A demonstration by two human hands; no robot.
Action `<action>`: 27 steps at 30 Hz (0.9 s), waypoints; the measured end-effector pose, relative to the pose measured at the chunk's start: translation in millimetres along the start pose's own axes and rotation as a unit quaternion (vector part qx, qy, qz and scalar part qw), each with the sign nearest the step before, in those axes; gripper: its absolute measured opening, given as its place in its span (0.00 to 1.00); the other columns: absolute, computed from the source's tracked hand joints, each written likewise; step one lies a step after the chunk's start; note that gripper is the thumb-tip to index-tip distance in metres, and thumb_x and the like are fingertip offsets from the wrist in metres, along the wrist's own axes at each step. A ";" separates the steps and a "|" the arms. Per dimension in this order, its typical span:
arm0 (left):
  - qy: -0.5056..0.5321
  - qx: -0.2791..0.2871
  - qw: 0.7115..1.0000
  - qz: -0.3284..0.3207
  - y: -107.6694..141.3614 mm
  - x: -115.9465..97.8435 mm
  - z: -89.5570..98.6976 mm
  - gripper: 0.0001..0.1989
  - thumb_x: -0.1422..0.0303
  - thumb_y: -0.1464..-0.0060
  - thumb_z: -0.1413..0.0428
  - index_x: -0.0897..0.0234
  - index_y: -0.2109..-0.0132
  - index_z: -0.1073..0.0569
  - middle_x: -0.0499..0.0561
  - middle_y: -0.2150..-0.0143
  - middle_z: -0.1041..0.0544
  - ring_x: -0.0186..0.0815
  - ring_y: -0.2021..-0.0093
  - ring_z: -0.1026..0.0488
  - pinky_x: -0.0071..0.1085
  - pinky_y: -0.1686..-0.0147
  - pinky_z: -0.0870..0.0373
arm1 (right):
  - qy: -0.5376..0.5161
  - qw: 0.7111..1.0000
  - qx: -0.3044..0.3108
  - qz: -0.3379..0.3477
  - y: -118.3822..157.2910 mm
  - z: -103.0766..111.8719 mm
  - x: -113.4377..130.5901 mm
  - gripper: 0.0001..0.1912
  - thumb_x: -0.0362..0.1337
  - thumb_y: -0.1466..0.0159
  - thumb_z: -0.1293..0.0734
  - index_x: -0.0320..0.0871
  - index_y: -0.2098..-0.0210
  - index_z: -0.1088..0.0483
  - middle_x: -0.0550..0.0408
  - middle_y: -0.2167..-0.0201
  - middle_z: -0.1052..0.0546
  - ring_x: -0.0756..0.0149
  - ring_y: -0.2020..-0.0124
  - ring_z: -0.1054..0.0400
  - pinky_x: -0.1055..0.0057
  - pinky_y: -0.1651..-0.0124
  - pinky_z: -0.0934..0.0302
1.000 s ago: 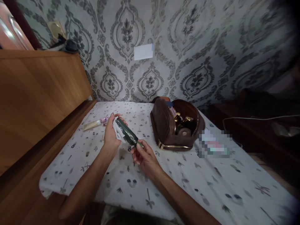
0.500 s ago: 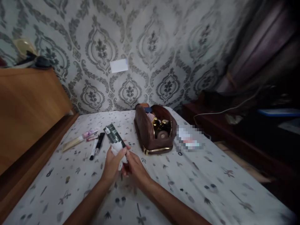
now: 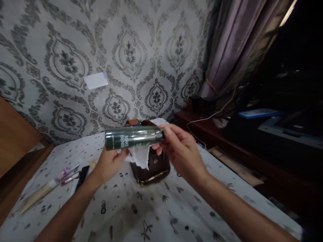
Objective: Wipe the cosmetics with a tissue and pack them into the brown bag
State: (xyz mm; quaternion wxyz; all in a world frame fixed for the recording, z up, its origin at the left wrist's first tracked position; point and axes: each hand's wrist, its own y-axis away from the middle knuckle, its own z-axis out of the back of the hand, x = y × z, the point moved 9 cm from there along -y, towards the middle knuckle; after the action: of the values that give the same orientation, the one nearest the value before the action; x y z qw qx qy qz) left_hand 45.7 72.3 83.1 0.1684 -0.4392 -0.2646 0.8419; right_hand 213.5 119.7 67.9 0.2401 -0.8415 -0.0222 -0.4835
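While the right hand point(image 3: 185, 153) pinches one end of a green lettered cylindrical bottle point(image 3: 131, 138) at mid-frame, the left hand point(image 3: 107, 165) grasps white tissue point(image 3: 141, 156) beneath, fingertips hidden; apparently wiping, which calls for a steady right pinch.

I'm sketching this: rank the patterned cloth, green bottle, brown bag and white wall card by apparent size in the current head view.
1. Patterned cloth
2. Green bottle, brown bag: unsure; the bottle is nearer and hides part of the bag
3. White wall card
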 end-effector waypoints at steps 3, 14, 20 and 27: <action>0.115 0.024 0.993 -0.005 -34.9 -0.5 -2.2 0.04 0.70 0.46 0.42 0.62 0.69 0.24 0.46 0.71 0.25 0.33 0.70 0.28 0.28 0.67 0.28 | 0.031 0.999 0.005 0.032 -26.1 20.8 18.6 0.17 0.51 0.40 0.27 0.42 0.65 0.26 0.59 0.76 0.25 0.72 0.77 0.30 0.77 0.75 0.34; -0.101 0.028 0.991 -0.083 -62.5 21.6 17.9 0.14 0.79 0.45 0.48 0.59 0.59 0.20 0.48 0.62 0.22 0.33 0.63 0.27 0.28 0.65 0.32 | 0.256 0.942 -0.018 0.215 -106.5 41.6 42.4 0.17 0.53 0.36 0.32 0.45 0.65 0.29 0.60 0.71 0.27 0.71 0.73 0.29 0.75 0.70 0.34; -0.299 0.172 0.912 -0.220 -29.5 23.6 -33.2 0.27 0.86 0.44 0.57 0.57 0.50 0.23 0.49 0.48 0.21 0.41 0.46 0.30 0.35 0.52 0.29 | 0.422 0.873 0.106 0.218 -135.9 12.9 1.1 0.11 0.44 0.32 0.34 0.42 0.62 0.29 0.61 0.78 0.29 0.68 0.72 0.28 0.72 0.65 0.37; -0.318 0.104 0.922 -0.196 -8.9 38.4 -22.8 0.28 0.85 0.44 0.55 0.54 0.45 0.25 0.54 0.51 0.26 0.39 0.51 0.27 0.32 0.59 0.25 | 0.373 0.904 0.137 0.156 -161.2 8.6 3.2 0.07 0.39 0.39 0.28 0.44 0.69 0.27 0.63 0.80 0.30 0.67 0.67 0.29 0.73 0.63 0.40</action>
State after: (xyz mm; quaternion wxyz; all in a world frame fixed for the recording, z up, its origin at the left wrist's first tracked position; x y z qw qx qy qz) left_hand 43.6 106.0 52.6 0.2821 -0.0681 -0.2958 0.9101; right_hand 178.7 265.3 128.6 0.4160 -0.5511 0.1343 -0.7108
